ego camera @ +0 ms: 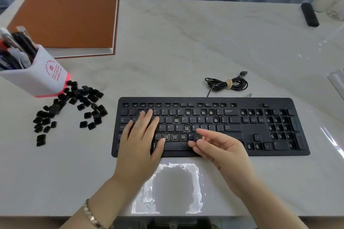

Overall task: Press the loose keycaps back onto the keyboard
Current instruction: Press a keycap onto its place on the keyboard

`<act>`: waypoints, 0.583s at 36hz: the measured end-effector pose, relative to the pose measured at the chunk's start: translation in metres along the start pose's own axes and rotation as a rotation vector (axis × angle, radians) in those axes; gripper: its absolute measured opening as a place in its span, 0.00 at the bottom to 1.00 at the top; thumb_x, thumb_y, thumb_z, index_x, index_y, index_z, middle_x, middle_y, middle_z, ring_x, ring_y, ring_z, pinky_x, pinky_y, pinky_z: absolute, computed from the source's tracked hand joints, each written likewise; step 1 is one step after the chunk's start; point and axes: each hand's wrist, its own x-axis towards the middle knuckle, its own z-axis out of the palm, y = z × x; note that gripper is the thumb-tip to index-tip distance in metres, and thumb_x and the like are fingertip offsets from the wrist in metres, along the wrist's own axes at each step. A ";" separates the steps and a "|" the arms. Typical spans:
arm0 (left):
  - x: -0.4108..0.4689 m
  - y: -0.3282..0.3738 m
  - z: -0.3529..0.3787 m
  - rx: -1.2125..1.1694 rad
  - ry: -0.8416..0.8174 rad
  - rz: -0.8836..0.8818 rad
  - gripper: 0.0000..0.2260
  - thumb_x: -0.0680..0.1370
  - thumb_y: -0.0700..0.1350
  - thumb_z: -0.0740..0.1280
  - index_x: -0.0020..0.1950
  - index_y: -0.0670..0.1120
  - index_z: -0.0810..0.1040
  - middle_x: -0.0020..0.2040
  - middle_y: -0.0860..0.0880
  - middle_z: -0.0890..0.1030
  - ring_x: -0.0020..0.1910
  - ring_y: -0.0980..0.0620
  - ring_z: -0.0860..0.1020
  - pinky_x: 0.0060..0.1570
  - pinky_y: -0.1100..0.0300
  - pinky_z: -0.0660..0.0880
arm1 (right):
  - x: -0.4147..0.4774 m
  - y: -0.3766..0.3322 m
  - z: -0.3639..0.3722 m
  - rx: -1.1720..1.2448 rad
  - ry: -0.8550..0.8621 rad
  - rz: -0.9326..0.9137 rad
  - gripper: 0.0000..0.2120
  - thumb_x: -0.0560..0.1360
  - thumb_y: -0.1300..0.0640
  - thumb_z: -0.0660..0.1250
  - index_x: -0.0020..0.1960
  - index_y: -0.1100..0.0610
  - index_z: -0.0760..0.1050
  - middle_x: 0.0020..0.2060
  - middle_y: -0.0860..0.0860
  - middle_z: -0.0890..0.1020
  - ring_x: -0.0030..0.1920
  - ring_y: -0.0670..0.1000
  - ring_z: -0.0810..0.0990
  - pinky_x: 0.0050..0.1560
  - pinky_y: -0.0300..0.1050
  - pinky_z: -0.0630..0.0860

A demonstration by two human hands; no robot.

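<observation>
A: From the head view, where is the keyboard (pixel 210 126)?

B: On the pale bench (pixel 186 42), near the front edge, long side facing the person. Many sockets are bare: most of the top row, the number pad on the right, and three side by side in the bottom letter row.

A: And the left hand (pixel 141 141)?

B: It lies flat on the left end of the keyboard, fingers straight and close together, tips reaching the number row. It holds nothing. A bracelet (pixel 91 215) sits on that wrist.

A: The right hand (pixel 223 150)?

B: It pinches one black keycap (pixel 197 137) between thumb and forefinger, with the other fingers loosely bent. The cap is just right of the N key, over the bottom letter row. I cannot tell whether it touches the board.

A: The other loose keycaps (pixel 74 104)?

B: They are scattered in a heap on the bench to the left of the keyboard, well apart from it. The far end of the heap lies against the foot of a white pen pot (pixel 42 78).

A: Anything else?

B: A brown book (pixel 68 18) lies behind the pot. The coiled cable (pixel 227 84) is just behind the keyboard. A black bar (pixel 310 15) lies at the far right corner.
</observation>
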 end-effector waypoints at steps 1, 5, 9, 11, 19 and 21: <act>0.000 0.000 0.001 0.021 0.001 0.003 0.23 0.77 0.52 0.56 0.67 0.42 0.73 0.70 0.45 0.71 0.72 0.50 0.63 0.71 0.51 0.56 | 0.000 -0.001 0.000 -0.009 -0.010 -0.004 0.11 0.67 0.71 0.68 0.49 0.62 0.80 0.31 0.51 0.80 0.44 0.55 0.84 0.44 0.38 0.80; 0.000 -0.001 0.003 0.069 0.026 0.014 0.22 0.77 0.51 0.57 0.67 0.42 0.74 0.69 0.46 0.72 0.71 0.50 0.64 0.70 0.51 0.57 | -0.005 -0.007 0.001 -0.069 -0.041 -0.022 0.20 0.58 0.62 0.71 0.50 0.59 0.79 0.34 0.52 0.84 0.46 0.54 0.84 0.46 0.37 0.79; 0.001 -0.002 0.005 0.088 0.059 0.047 0.21 0.77 0.51 0.57 0.66 0.42 0.75 0.68 0.45 0.73 0.70 0.49 0.66 0.70 0.50 0.59 | -0.008 -0.013 0.004 -0.132 -0.057 -0.056 0.16 0.62 0.65 0.71 0.49 0.58 0.79 0.36 0.56 0.85 0.44 0.52 0.84 0.43 0.35 0.78; 0.001 -0.002 0.005 0.088 0.069 0.051 0.21 0.77 0.51 0.57 0.66 0.42 0.75 0.68 0.45 0.73 0.70 0.49 0.66 0.70 0.51 0.58 | -0.009 -0.015 0.005 -0.139 -0.070 -0.074 0.13 0.65 0.70 0.69 0.48 0.58 0.79 0.36 0.58 0.85 0.41 0.51 0.85 0.41 0.34 0.77; 0.000 -0.004 0.008 0.101 0.097 0.062 0.21 0.77 0.50 0.58 0.66 0.41 0.74 0.68 0.45 0.73 0.70 0.48 0.66 0.69 0.48 0.61 | -0.013 -0.016 0.006 -0.162 -0.072 -0.138 0.13 0.65 0.73 0.69 0.45 0.59 0.80 0.32 0.57 0.84 0.38 0.51 0.84 0.38 0.34 0.77; 0.001 -0.003 0.008 0.110 0.094 0.056 0.21 0.77 0.50 0.58 0.66 0.41 0.75 0.68 0.45 0.73 0.70 0.48 0.66 0.69 0.49 0.60 | -0.012 -0.015 0.005 -0.195 -0.054 -0.151 0.13 0.63 0.71 0.71 0.43 0.57 0.81 0.31 0.56 0.83 0.39 0.51 0.84 0.40 0.35 0.78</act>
